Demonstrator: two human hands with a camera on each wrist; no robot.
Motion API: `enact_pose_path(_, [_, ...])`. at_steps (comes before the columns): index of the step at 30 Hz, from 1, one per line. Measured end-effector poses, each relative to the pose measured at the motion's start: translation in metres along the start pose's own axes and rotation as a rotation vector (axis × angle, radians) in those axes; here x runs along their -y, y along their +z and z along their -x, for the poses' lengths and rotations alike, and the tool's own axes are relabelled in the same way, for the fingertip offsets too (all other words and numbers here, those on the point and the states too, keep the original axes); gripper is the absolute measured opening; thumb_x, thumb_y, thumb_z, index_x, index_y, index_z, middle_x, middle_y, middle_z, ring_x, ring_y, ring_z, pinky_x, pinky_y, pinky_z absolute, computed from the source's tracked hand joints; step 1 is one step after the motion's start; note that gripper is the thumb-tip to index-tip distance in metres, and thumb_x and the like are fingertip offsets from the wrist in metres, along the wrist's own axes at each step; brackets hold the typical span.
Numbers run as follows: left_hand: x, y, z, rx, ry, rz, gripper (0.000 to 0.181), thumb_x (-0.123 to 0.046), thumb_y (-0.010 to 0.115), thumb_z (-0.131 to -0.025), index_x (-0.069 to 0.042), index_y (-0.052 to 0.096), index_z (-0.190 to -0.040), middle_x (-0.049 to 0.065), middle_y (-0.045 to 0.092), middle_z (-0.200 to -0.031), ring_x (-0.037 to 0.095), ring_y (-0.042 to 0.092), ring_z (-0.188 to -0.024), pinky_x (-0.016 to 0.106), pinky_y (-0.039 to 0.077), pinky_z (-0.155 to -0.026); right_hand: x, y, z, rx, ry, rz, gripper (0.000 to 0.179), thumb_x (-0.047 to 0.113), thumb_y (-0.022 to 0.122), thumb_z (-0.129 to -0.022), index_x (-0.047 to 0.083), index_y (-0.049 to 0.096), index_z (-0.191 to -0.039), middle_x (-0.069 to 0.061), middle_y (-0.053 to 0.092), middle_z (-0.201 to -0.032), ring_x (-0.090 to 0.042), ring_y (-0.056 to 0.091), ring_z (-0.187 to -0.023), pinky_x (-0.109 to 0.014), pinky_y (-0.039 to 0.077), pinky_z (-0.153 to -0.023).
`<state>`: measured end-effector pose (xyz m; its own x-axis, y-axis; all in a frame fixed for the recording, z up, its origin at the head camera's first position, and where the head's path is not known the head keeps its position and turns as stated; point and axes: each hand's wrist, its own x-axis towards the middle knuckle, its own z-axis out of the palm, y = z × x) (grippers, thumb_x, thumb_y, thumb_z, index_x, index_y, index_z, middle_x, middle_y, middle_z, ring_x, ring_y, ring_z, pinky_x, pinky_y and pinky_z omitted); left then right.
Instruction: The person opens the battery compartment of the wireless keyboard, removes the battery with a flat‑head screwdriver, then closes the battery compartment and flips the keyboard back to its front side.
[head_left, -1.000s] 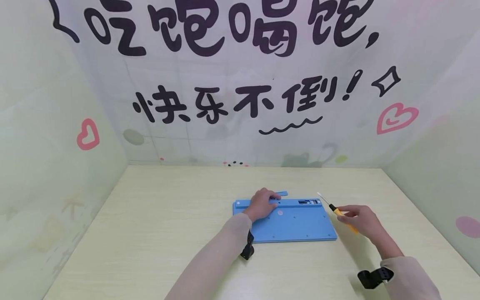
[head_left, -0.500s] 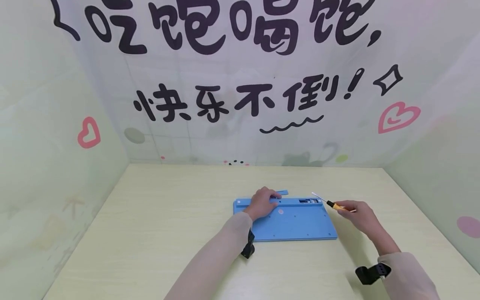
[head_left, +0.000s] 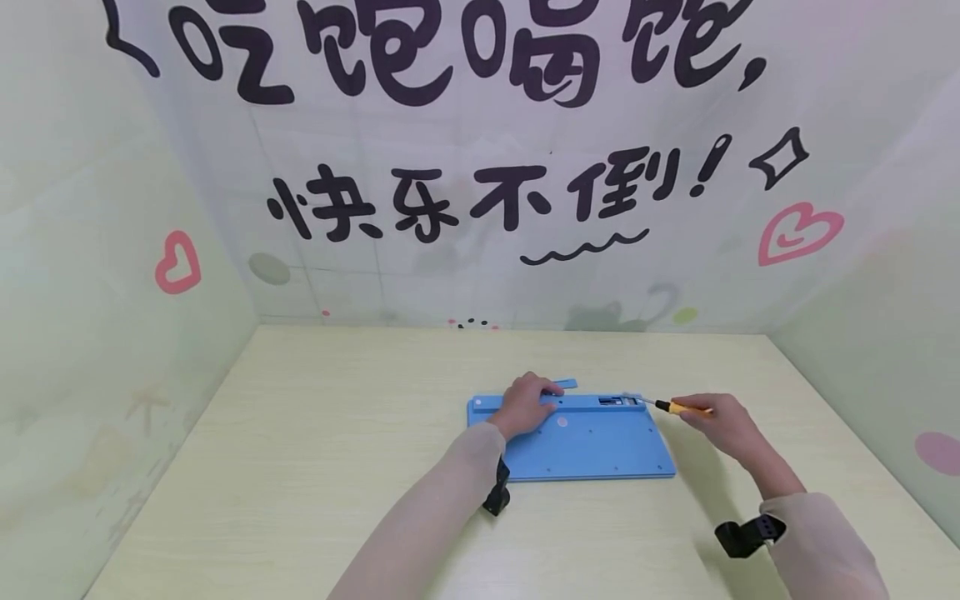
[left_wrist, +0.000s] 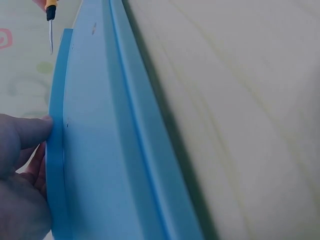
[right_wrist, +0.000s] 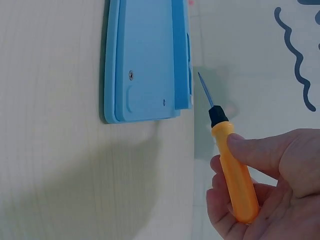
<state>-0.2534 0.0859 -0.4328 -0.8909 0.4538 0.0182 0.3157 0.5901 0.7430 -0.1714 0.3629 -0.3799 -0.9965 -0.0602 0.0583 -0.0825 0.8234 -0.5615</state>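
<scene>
A blue keyboard (head_left: 592, 450) lies face down on the table, with a raised ridge along its far edge. An open battery compartment (head_left: 611, 402) with dark contents shows at the ridge's right end. My left hand (head_left: 521, 410) grips the ridge left of the middle; in the left wrist view its thumb (left_wrist: 35, 129) presses the ridge's side. My right hand (head_left: 726, 427) holds a screwdriver (right_wrist: 237, 175) with a yellow handle and black collar. Its thin shaft points left, and the tip overlaps the compartment in the head view.
A small blue cover strip (head_left: 566, 383) lies on the pale wooden table (head_left: 315, 433) just behind the keyboard, near my left fingers. A printed cloth wall (head_left: 450, 283) stands behind the table, with side walls left and right.
My right hand has raised the screwdriver's handle and brought its tip left and down from beyond the keyboard's corner to over the compartment. The left hand keeps its place on the ridge.
</scene>
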Motion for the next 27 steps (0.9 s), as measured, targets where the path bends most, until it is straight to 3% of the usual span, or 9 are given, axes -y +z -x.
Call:
enact_pose_path(6, [0.001,0.001,0.001,-0.016,0.018,0.006,0.021,-0.012,0.059,-0.089,-0.013,0.066,-0.109,-0.001,0.054,-0.102,0.014,0.048,-0.095,0.030,0.041,-0.088,0.001,-0.006,-0.003,-0.004,-0.008,-0.009,0.024,0.000,0.061,-0.085,-0.013,0.061,-0.105,-0.028,0.059,-0.101,-0.026,0.055,-0.080,-0.028,0.046,-0.061])
enact_pose_path(13, [0.001,0.001,0.000,0.000,0.006,0.000,0.022,-0.012,0.059,-0.090,-0.014,0.066,-0.110,-0.001,0.053,-0.104,0.015,0.048,-0.098,0.030,0.040,-0.089,0.004,-0.012,-0.007,-0.002,0.040,-0.031,0.023,0.003,0.062,-0.085,-0.011,0.062,-0.103,-0.023,0.060,-0.096,-0.022,0.049,-0.072,-0.029,0.042,-0.057])
enact_pose_path(19, [0.001,0.001,0.000,-0.002,0.011,0.002,0.022,-0.012,0.059,-0.089,-0.014,0.066,-0.110,-0.001,0.054,-0.104,0.015,0.048,-0.097,0.030,0.040,-0.089,0.006,-0.015,-0.011,0.009,0.063,-0.020,0.024,0.006,0.064,-0.085,-0.010,0.063,-0.103,-0.025,0.061,-0.099,-0.027,0.052,-0.078,-0.035,0.044,-0.063])
enact_pose_path(27, [0.001,0.000,0.000,-0.009,0.010,0.009,0.021,-0.012,0.060,-0.089,-0.014,0.067,-0.109,-0.001,0.053,-0.103,0.014,0.048,-0.096,0.030,0.040,-0.088,0.010,-0.019,-0.015,0.024,0.015,0.019,0.022,0.004,0.064,-0.083,-0.010,0.066,-0.100,-0.025,0.063,-0.098,-0.035,0.059,-0.086,-0.042,0.048,-0.070])
